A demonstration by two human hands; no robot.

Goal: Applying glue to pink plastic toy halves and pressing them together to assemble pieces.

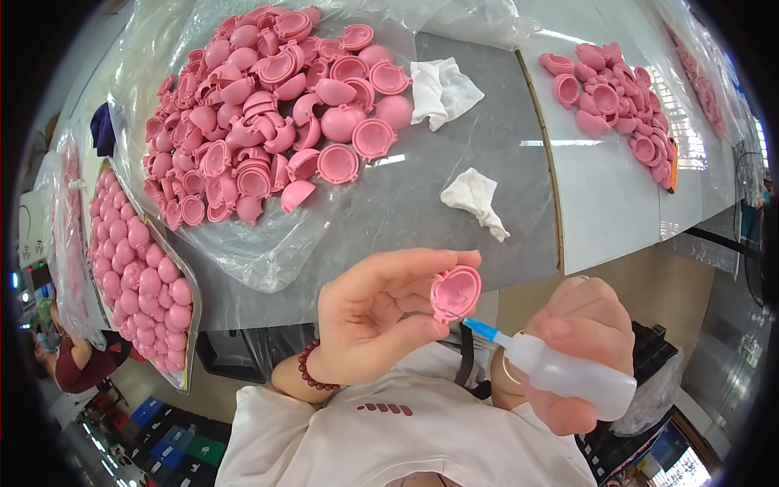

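Between the thumb and fingers of my left hand [369,312] is a pink plastic half shell [456,292], its hollow side facing me. My right hand [584,349] grips a translucent white squeeze bottle [572,377], which is tilted up to the left. The bottle's blue needle tip [480,328] points at the lower rim of the shell; whether it touches cannot be made out. Beyond my hands, a big heap of pink half shells [337,164] lies on clear plastic sheeting [268,264] over the grey table [406,219].
Two crumpled white cloths [442,91] [473,199] lie right of the heap. A smaller pile of pink parts [604,99] is on the pale table at the far right. At the left stands a tray of rounded pink pieces [150,282]. Another person [77,357] is at the far left.
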